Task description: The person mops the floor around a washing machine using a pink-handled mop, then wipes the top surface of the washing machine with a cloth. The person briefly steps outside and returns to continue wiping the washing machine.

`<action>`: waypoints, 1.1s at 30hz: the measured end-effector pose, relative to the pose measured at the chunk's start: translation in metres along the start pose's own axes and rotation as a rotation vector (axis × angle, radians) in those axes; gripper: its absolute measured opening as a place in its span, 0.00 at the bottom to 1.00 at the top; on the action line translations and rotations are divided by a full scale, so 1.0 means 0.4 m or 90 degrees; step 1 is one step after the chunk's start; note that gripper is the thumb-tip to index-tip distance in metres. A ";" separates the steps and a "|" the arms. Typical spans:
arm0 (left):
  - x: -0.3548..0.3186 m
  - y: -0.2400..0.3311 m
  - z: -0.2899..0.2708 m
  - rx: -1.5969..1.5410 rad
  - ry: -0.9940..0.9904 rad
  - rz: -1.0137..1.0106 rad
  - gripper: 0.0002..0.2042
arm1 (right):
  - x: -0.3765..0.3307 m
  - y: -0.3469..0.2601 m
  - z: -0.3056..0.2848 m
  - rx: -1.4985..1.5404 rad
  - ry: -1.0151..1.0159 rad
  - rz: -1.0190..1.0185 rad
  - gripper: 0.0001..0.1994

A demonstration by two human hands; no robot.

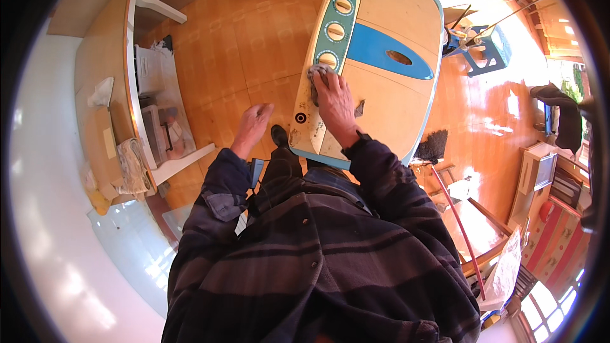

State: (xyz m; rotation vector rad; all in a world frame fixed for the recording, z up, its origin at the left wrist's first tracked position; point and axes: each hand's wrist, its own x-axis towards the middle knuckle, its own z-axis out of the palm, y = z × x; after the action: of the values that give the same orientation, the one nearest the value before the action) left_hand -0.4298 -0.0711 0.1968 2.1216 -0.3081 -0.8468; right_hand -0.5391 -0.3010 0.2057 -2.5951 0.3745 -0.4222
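A cream washing machine (394, 108) with a blue edge stands in front of me, seen from above. Along its left side runs a control panel with a green strip (344, 7) and three round dials. My right hand (335, 100) is closed on a grey cloth (314, 73), pressing it to the panel just below the lowest dial (328, 60). Brown grime marks the panel near a dark round button (300, 117). My left hand (254, 128) hangs in the air left of the machine, its fingers curled together with nothing visible in them.
A white-framed cabinet (131, 44) with plastic boxes (166, 128) stands on the left. Tiled orange floor (248, 32) lies around the machine. To the right are a blue plastic stool (488, 51), a dark mat (432, 147), a red pole (459, 228) and wooden furniture (532, 174).
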 end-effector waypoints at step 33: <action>-0.434 -0.664 -0.275 -0.131 0.001 -0.451 0.22 | 0.273 0.214 -0.002 -0.174 0.111 0.175 0.20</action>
State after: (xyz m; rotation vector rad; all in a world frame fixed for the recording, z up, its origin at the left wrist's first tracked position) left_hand -0.5038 0.2481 0.1231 2.0394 0.5479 -1.2071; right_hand -0.4554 -0.4100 0.1884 -2.7179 0.8921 -0.5311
